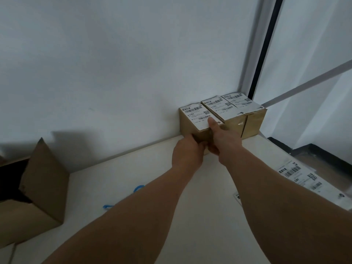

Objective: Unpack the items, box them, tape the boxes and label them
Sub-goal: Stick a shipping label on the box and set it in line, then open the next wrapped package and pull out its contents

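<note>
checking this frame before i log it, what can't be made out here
- Label text on the three small boxes, head view: too small and blurred to read.
- Left hand fingers: hidden behind its own back.
- Contents of the open carton: dark, cut off by the left edge.
- Blue item on the table: mostly covered by the left forearm.
- Loose labels: blurred, cut by the right edge.

3 boxes abreast against wall.

Both forearms are bare, with no sleeve reaching them near the table. The left hand and right hand wear no gloves. No ring, watch or band shows on either.
</note>
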